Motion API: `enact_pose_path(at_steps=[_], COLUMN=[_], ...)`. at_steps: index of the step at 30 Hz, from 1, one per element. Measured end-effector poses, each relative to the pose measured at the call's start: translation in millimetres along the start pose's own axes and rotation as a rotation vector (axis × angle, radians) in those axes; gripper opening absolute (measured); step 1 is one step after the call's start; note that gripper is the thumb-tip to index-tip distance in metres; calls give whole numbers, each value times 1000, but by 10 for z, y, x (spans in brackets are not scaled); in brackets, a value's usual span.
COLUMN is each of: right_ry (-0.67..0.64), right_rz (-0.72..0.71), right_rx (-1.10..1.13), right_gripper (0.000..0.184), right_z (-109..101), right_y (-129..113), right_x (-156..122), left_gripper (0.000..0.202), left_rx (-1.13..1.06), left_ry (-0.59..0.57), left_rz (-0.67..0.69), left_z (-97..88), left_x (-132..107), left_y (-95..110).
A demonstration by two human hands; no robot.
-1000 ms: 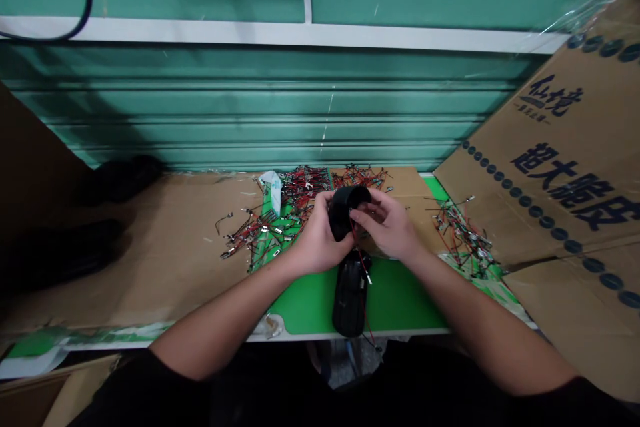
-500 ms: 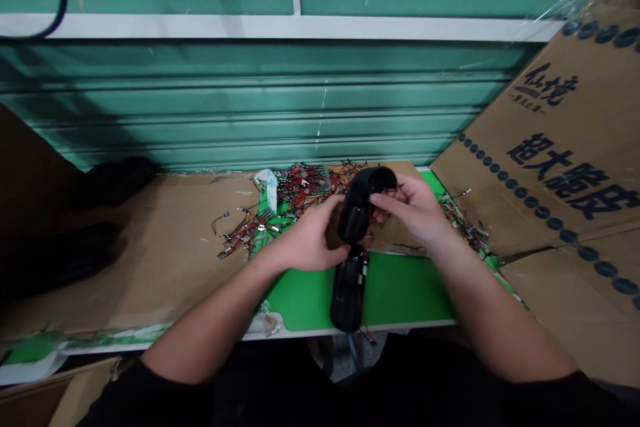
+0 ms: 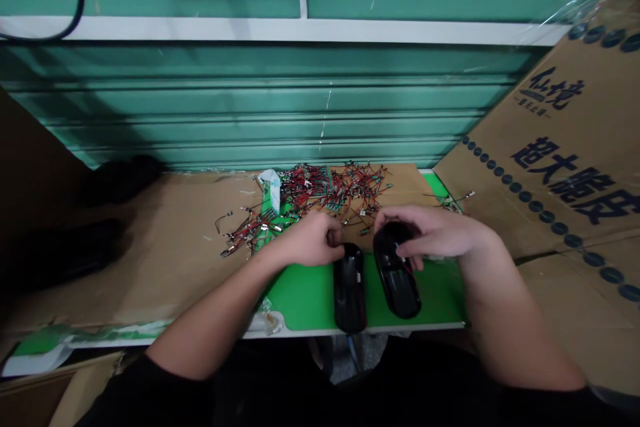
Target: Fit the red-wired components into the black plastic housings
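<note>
Right at the near side, between the dark sleeves (image 3: 165, 390), the green work surface (image 3: 305, 307) runs across with a pale edge. Two black shells lie there side by side, apart from each other. The left shell (image 3: 349, 300) has its long axis running near to far, its near end at the table's edge; a small pale connector (image 3: 359, 277) shows on its right side. The right shell (image 3: 403, 290) is slanted, its far end leaning left and its near end right.

At the far ends come the hands. The right hand (image 3: 430, 233) is half closed around the far end of the right shell, thumb on top, so that shell lies nearward and left of the palm. The left hand (image 3: 317, 240) is the nearer one to the left shell: its fingers are curled, thumb tip at the far left corner, and whether it grips or only touches I cannot tell. From it, the left shell stretches right and nearward.

Farther off, red and black wires (image 3: 305, 187) are heaped beside a white scrap (image 3: 273, 188). Beyond stands the green shutter (image 3: 240, 107), with a printed carton (image 3: 565, 167) at the right.
</note>
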State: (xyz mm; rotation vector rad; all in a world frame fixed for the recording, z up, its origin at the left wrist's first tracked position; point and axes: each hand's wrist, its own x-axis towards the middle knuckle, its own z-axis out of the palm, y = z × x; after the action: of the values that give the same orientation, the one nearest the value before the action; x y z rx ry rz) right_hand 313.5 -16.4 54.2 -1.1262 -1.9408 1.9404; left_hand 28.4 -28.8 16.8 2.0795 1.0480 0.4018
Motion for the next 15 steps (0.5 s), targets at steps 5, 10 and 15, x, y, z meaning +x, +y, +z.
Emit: enact_pose_path(at_steps=[5, 10, 15], right_ry=[-49, -94, -125], right_rz=[197, 294, 258], right_rx=[-119, -268, -405], right_gripper=[40, 41, 56], right_z=[47, 185, 91], right_y=[113, 156, 126], right_x=[79, 216, 198], left_gripper=[20, 32, 30], left_rx=[-54, 13, 441], left_ry=[-11, 303, 1043], left_rz=[21, -105, -654], left_z=[-58, -496, -1343], left_x=[-39, -66, -502], left_y=[10, -189, -796])
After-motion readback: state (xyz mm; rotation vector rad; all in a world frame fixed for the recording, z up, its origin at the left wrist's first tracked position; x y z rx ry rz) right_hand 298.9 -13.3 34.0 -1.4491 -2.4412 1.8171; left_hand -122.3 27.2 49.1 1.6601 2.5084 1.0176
